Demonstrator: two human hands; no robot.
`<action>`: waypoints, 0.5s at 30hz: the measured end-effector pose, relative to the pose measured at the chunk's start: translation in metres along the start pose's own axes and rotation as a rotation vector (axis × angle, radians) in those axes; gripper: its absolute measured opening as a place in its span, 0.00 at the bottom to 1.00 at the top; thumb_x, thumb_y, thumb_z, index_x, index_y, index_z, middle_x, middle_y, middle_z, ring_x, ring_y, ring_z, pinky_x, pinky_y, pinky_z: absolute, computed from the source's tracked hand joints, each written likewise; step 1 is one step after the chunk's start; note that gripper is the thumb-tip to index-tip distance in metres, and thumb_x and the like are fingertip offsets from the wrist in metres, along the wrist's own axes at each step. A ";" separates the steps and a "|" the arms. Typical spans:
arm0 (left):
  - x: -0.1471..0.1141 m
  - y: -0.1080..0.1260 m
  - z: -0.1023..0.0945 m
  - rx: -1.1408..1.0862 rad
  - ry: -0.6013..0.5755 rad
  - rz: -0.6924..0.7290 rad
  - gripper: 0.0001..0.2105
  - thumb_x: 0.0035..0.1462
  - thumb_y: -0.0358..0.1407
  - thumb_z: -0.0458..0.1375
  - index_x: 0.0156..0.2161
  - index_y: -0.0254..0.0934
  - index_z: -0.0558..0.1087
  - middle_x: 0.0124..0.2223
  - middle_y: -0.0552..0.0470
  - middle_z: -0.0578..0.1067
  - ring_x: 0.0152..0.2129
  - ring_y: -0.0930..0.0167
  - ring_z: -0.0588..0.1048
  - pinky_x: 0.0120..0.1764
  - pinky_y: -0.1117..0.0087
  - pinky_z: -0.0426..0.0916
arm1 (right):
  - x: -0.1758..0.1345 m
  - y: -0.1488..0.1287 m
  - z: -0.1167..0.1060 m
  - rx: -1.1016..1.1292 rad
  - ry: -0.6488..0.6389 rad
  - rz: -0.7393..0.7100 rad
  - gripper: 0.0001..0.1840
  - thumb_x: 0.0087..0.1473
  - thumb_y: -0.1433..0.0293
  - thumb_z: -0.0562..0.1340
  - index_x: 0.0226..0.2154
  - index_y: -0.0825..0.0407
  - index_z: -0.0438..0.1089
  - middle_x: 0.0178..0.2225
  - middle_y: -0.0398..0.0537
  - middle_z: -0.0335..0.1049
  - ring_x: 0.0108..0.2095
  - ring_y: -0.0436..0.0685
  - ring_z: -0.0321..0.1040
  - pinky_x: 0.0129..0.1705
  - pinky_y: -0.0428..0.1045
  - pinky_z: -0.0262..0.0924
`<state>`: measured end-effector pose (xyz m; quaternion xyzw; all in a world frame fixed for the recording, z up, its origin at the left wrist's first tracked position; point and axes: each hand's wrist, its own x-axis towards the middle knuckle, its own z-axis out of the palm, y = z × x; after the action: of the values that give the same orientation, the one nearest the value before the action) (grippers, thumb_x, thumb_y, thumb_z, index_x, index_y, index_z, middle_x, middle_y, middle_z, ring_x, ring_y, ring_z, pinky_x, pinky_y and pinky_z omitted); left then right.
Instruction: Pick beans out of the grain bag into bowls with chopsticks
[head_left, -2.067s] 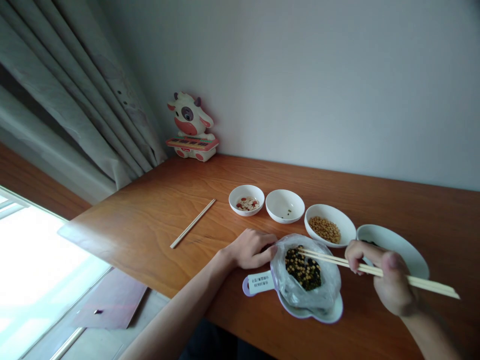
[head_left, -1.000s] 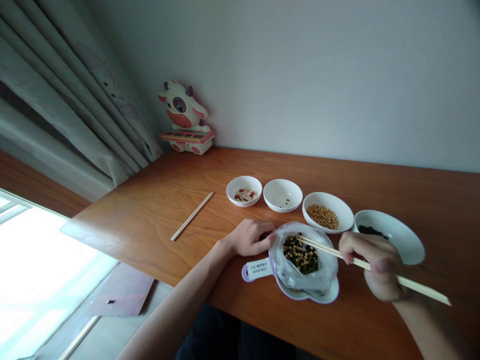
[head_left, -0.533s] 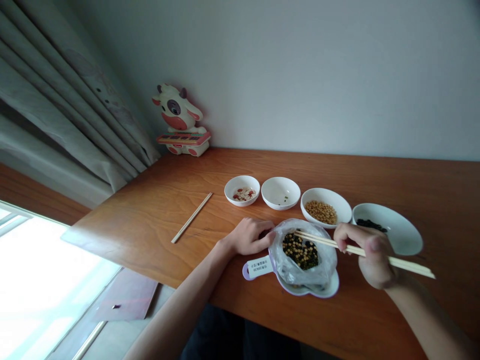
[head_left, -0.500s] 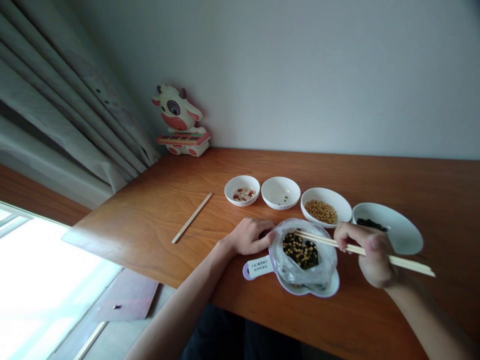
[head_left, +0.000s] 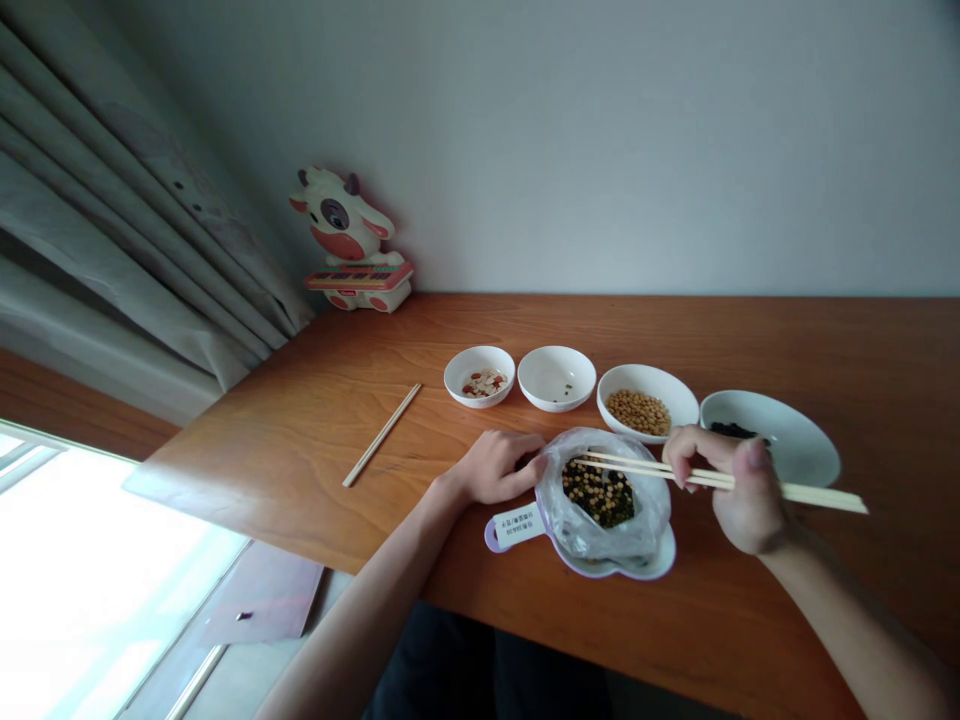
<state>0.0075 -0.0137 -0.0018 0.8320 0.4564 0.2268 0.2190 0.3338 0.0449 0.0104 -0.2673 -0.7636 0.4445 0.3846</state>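
My right hand is closed around a pair of light wooden chopsticks. Their tips reach into the mouth of a clear plastic bag, over a mix of dark bits and round yellow beans. The bag sits in a white, purple-rimmed dish whose labelled handle points left. At the bag's left edge, my left hand has its thumb and curled fingers pinched on the plastic. Whether the chopstick tips hold a bean is too small to tell.
Behind the bag stand white bowls: one with pale and red pieces, one with a few green bits, one with yellow beans, and one with dark pieces. More chopsticks lie left. A cow toy stands at the back.
The chopstick tips have shifted slightly toward the bag's upper left rim and look a little farther apart. My left hand stays at the bag. The whole view has tilted slightly.
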 end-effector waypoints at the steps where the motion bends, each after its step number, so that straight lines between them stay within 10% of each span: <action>1: 0.000 0.000 0.000 0.000 -0.001 -0.002 0.18 0.74 0.46 0.47 0.35 0.36 0.66 0.30 0.52 0.73 0.25 0.73 0.68 0.31 0.71 0.59 | 0.000 0.002 0.000 -0.001 -0.005 0.002 0.38 0.67 0.40 0.35 0.26 0.46 0.64 0.25 0.47 0.61 0.26 0.58 0.56 0.30 0.56 0.51; 15: -0.001 0.000 0.000 0.014 0.002 -0.008 0.19 0.74 0.46 0.46 0.35 0.36 0.67 0.30 0.52 0.72 0.25 0.73 0.67 0.31 0.71 0.58 | -0.001 0.007 -0.003 -0.107 -0.024 -0.044 0.35 0.69 0.44 0.35 0.27 0.46 0.63 0.23 0.47 0.61 0.24 0.58 0.56 0.28 0.56 0.50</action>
<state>0.0073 -0.0144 -0.0024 0.8315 0.4617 0.2234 0.2136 0.3376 0.0487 0.0049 -0.2650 -0.7966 0.3978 0.3702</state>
